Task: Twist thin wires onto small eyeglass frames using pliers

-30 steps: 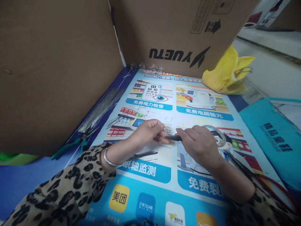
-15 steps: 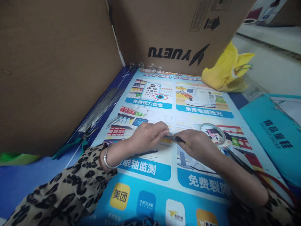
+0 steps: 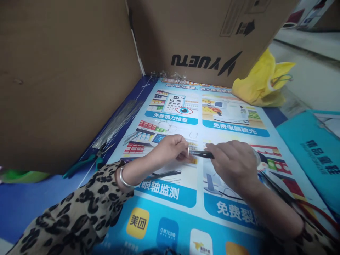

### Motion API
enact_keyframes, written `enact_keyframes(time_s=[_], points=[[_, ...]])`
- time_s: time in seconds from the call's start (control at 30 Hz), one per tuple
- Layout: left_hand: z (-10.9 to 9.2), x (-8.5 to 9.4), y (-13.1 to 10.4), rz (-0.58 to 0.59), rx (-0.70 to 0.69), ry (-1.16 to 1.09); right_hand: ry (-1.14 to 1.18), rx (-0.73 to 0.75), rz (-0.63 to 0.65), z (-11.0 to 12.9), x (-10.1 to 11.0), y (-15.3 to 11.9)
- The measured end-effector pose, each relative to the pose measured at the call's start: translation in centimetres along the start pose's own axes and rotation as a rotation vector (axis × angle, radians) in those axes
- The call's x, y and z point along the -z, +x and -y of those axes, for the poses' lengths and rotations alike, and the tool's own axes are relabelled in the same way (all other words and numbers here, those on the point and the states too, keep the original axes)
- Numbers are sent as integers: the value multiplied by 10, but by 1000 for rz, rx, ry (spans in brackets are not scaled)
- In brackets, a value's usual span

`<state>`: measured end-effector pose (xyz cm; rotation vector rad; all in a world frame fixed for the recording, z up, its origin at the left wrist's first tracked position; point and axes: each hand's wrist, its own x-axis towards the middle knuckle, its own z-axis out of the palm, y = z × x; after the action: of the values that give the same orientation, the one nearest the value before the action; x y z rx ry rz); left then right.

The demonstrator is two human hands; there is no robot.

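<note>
Near the middle of the printed sheet point(image 3: 170, 203), my left hand point(image 3: 172, 148) pinches a short piece of thin wire point(image 3: 188, 151). My right hand point(image 3: 235, 164) is wrapped round dark pliers point(image 3: 203, 154), whose jaws point left and meet the wire at my left fingertips. Most of the pliers' handles are hidden in my palm. A small bent wire hook point(image 3: 193, 135) lies on the sheet just beyond my hands. Several longer wires point(image 3: 166, 174) lie beside my left wrist.
Cardboard panels point(image 3: 202, 35) stand at the back and left. A bundle of wires point(image 3: 119, 122) and green-handled pliers point(image 3: 82, 165) lie at the left. A yellow bag point(image 3: 257, 83) and a teal bag point(image 3: 313, 152) sit at the right, with red-handled tool point(image 3: 316, 212) nearby.
My right hand has turned and moved slightly right, so more of the pliers shows. A bit of wire now sticks up at my left fingertips. The view has shifted slightly.
</note>
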<state>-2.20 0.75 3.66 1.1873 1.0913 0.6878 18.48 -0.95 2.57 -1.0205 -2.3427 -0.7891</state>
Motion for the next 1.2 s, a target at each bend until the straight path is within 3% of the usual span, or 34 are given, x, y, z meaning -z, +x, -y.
enact_keyframes(time_s=[0.17, 0.4, 0.9, 1.0, 1.2], points=[[5, -5, -2, 48, 94, -193, -42, 201, -38, 11, 8, 5], [3, -10, -4, 87, 156, -301, -25, 166, 64, 14, 9, 5], [8, -13, -4, 76, 138, -296, -60, 208, 58, 16, 6, 3], [8, -12, -4, 9, 57, -167, -62, 182, 100, 17, 4, 2], [7, -7, -6, -113, -275, 437, -37, 80, 233, 22, -1, 0]])
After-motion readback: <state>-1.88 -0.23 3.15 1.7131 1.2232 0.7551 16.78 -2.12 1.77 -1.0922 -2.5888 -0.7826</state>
